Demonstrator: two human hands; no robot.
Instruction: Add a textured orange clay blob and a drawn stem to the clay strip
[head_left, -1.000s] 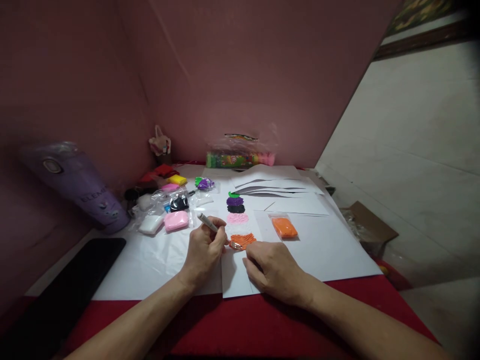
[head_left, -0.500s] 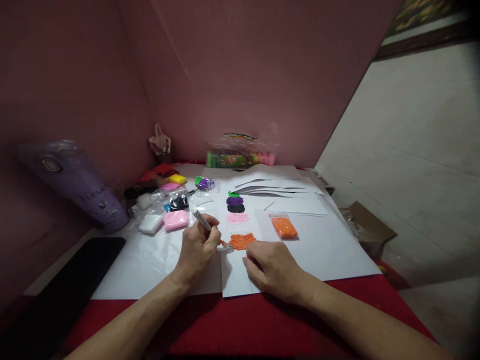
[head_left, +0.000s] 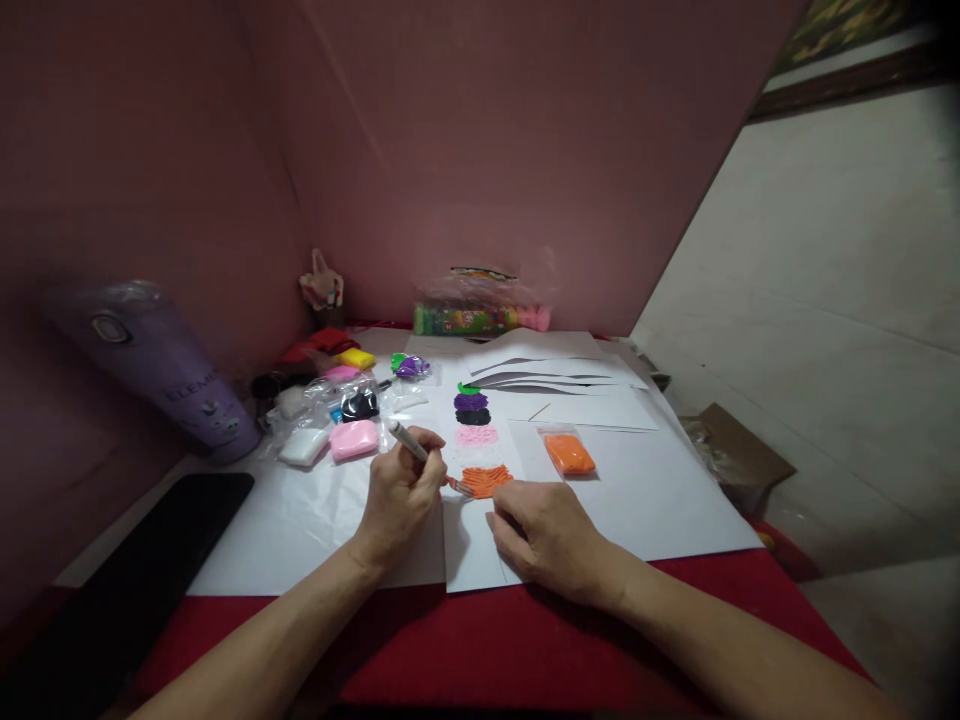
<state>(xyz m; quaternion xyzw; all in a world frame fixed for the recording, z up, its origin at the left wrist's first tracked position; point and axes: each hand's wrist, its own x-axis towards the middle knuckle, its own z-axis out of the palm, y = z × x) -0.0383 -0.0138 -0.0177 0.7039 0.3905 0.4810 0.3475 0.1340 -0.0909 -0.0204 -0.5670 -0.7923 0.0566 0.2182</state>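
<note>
Left hand (head_left: 401,495) is closing around a slim grey sculpting tool (head_left: 409,441), pen-fashion; its tip is meeting the left edge of the orange clay patch (head_left: 487,480), so the low angle is likely serving to score or press the surface. Right hand (head_left: 551,540) is lying palm down, gripping nothing, fingers curled and pressing the white card (head_left: 472,555) just right of the patch, probably pinning the sheet so it is not sliding under the tool.

Orange patch is sitting lowest in a column of clay patches on that card: above it a white one, hard to make out, then pink clay patch (head_left: 476,435), black (head_left: 472,417), purple (head_left: 471,401) and a green sliver (head_left: 466,388) at the top. Column is running away from the person, keeping the one being worked nearest.

Spare stock is lying within reach: orange clay packet (head_left: 568,453) to the right on a larger sheet; pink clay block (head_left: 352,439), white block (head_left: 302,447), black clay in a bag (head_left: 360,405) and yellow block (head_left: 354,358) grouped to the left. Loose white paper sheets (head_left: 555,375) are fanning out behind.

Further off: boxed clay set (head_left: 480,318) against the wall, purple tumbler (head_left: 161,375) on its side at far left, black phone (head_left: 142,560) flat nearby. Red cloth on the tabletop (head_left: 480,650) is showing under the forearms
</note>
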